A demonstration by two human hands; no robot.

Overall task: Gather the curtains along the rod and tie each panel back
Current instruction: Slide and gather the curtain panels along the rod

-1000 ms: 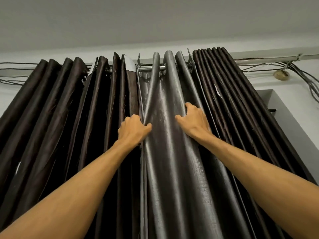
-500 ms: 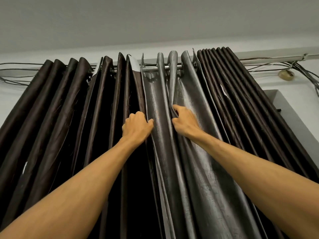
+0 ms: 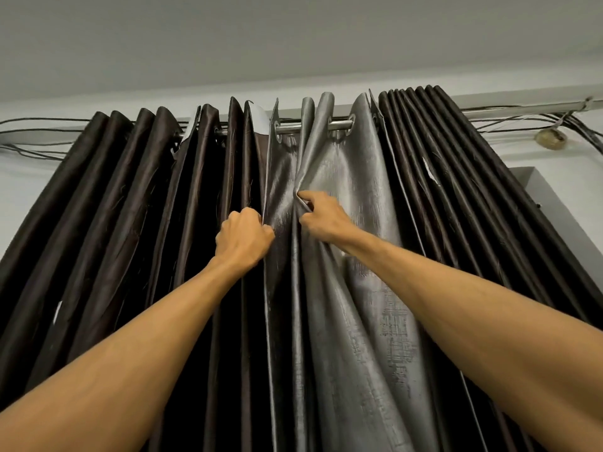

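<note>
The metal rod [image 3: 313, 127] runs across the top of the wall, just under the ceiling [image 3: 293, 37]. From it hangs a grey curtain [image 3: 355, 197], threaded on by metal rings [image 3: 351, 123]; a short bare stretch of rod shows between its folds. On the same rod, left of the grey curtain, a dark brown curtain [image 3: 130, 197] hangs in wide pleats, and to the right another dark curtain [image 3: 437, 164] is bunched in tight pleats.

Both arms reach up below the bare stretch of rod. The left hand [image 3: 243, 238] is clenched in a fist round the left edge of the grey curtain; it may also hold the neighbouring dark fold, but the fist hides that. Just beside it, the right hand [image 3: 321, 218] pinches a pleat of the grey curtain between thumb and curled fingers, and the cloth puckers there.

Loose wires [image 3: 36, 141] trail along the wall past both ends of the rod.
</note>
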